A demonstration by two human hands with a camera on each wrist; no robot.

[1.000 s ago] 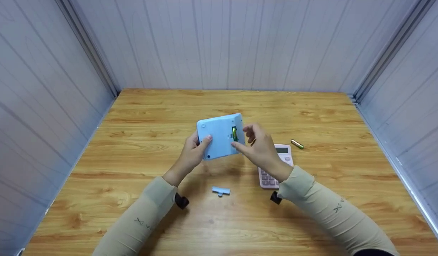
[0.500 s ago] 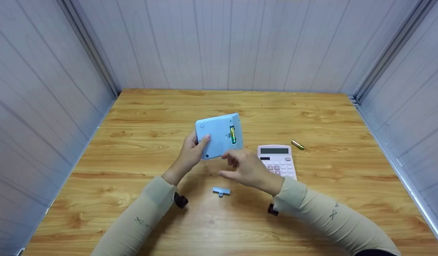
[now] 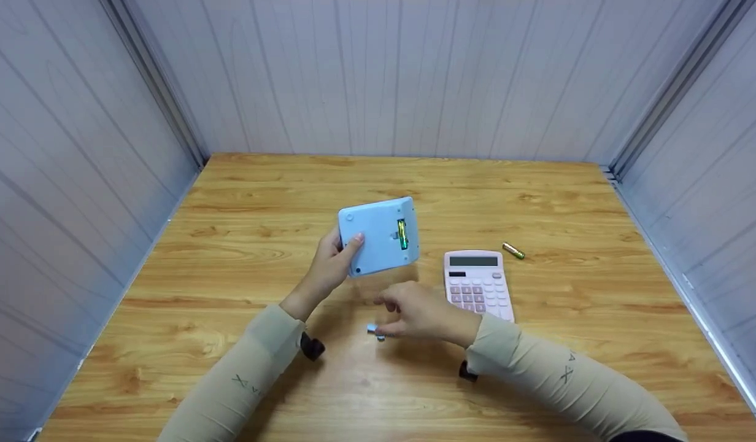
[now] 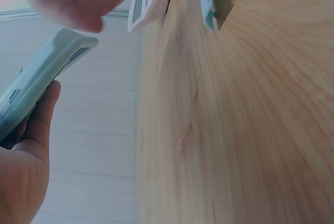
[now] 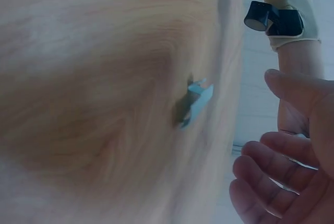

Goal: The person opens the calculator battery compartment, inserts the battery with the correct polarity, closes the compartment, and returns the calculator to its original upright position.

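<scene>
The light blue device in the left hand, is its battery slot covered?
No, the head view shows a battery exposed in the back of the light blue device.

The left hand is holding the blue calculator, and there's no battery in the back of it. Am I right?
Not quite: the head view shows a green-and-gold battery in the back. The left hand is indeed holding the blue calculator.

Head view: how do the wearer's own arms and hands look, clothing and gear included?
The left hand and right hand wear no gloves. The left sleeve and right sleeve are light beige and long, each with small dark X-like markings on the forearm. A small black device sits at each wrist.
</scene>
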